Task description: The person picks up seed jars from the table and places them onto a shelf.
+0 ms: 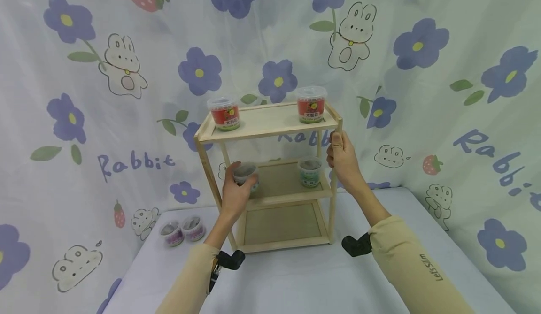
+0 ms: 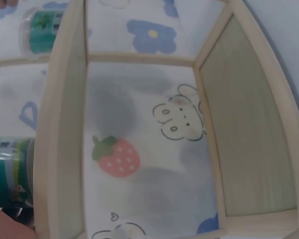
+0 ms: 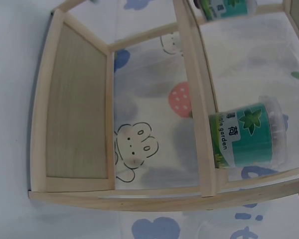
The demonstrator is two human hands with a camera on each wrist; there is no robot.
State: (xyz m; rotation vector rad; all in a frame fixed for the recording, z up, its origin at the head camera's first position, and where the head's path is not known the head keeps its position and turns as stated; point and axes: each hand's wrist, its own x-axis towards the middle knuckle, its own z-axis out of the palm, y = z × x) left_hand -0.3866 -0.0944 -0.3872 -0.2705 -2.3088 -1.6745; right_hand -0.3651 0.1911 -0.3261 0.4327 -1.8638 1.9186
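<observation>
A three-tier wooden rack (image 1: 262, 136) stands on the table. My left hand (image 1: 235, 195) holds a lidded plastic cup (image 1: 246, 169) at the left of the middle shelf, thumb and fingers on opposite sides. Its green label shows in the left wrist view, where the cup (image 2: 9, 172) is cut by the frame edge. With curled fingers my right hand (image 1: 344, 160) grips the rack's right front post below the top shelf. A second green-labelled cup (image 3: 246, 134) stands at the right of the middle shelf. On the top shelf are two red-labelled cups, one left (image 1: 226, 118), one right (image 1: 311, 110).
Two purple-labelled cups, one nearer (image 1: 172, 234) and one behind (image 1: 194, 229), sit on the white tabletop (image 1: 287, 281) left of the rack. Behind it hangs a curtain (image 1: 270, 32) printed with flowers and rabbits. The bottom shelf (image 1: 283, 223) lies close above the table.
</observation>
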